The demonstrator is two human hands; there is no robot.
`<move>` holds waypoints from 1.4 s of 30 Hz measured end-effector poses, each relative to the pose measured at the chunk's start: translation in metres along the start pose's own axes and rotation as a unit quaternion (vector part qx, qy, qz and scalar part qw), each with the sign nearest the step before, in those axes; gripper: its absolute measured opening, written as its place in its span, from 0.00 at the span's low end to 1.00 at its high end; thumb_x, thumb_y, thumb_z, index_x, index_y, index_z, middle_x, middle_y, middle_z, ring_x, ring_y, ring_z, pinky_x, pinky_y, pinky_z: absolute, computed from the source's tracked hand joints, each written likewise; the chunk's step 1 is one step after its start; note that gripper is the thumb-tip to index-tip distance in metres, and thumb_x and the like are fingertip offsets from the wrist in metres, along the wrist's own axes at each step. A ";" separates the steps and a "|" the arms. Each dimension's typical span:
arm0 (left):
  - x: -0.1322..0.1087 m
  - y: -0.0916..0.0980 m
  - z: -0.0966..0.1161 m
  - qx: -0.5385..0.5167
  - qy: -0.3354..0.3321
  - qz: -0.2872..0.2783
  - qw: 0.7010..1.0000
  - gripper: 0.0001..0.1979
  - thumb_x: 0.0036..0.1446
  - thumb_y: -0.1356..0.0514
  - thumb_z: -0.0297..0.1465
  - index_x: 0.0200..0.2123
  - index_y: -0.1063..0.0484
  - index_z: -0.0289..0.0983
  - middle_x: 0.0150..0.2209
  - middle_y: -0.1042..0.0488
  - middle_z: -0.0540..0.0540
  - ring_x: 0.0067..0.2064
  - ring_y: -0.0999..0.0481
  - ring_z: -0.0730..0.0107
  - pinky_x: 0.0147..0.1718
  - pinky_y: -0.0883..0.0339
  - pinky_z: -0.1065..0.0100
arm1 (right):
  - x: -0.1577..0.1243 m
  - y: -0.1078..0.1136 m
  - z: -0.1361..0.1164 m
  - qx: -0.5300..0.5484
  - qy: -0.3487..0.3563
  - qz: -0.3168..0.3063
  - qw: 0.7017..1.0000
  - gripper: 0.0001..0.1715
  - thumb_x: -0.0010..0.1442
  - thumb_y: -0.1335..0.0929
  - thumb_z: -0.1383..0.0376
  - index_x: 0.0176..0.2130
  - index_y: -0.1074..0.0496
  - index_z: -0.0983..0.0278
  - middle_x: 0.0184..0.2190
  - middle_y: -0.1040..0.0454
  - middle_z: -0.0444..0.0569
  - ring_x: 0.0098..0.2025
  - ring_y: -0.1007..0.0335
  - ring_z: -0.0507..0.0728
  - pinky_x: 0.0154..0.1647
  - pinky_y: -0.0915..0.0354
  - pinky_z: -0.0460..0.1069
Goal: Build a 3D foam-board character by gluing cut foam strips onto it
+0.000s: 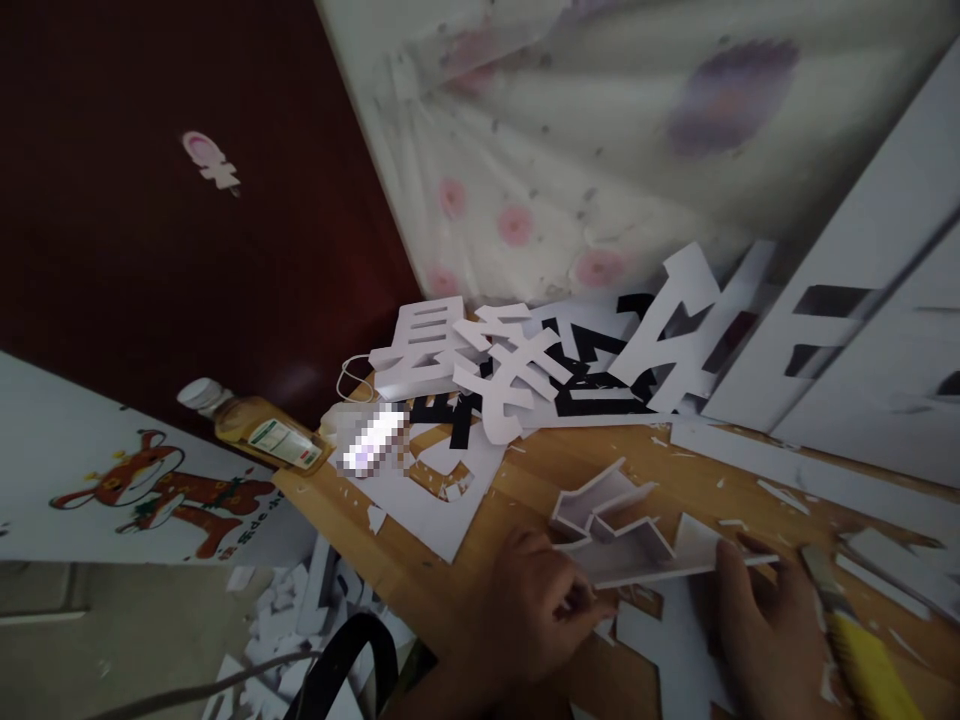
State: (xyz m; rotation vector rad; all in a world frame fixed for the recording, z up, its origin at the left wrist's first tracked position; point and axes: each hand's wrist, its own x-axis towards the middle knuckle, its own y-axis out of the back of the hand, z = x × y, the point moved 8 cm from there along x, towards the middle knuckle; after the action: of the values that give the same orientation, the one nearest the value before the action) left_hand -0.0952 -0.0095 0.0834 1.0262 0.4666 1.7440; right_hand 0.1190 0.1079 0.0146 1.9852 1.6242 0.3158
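Pinching ridged white foam letter (pixel 622 530), left hand (pixel 536 605); right hand (pixel 772 640) seemingly grips yellow knife (pixel 862 650).

Our left hand (pixel 536 605) sits low at the bottom centre, back turned up toward us, fingers curled and pinched together at the tips, pointing right. Our right hand (pixel 772 625) lies just beside it to the right, back up as well, index finger stretched forward and flat, the remaining fingers folded in a closed grip. Both wrists run off the lower edge.
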 end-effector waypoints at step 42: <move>0.016 -0.002 0.008 0.113 -0.062 -0.075 0.989 0.05 0.58 0.36 0.30 0.30 0.20 0.41 0.26 0.25 0.50 0.35 0.29 0.64 0.40 0.41 0.59 | -0.002 -0.012 -0.006 0.124 0.118 -0.025 0.985 0.32 0.61 0.37 0.46 0.53 0.37 0.67 0.23 0.32 0.42 0.25 0.34 0.56 0.26 0.42 0.50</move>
State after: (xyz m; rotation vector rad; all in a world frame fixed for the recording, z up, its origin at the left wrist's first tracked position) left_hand -0.0899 0.0042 0.0929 1.2199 0.6569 1.5079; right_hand 0.1056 0.1089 0.0133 2.1519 1.9406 0.3557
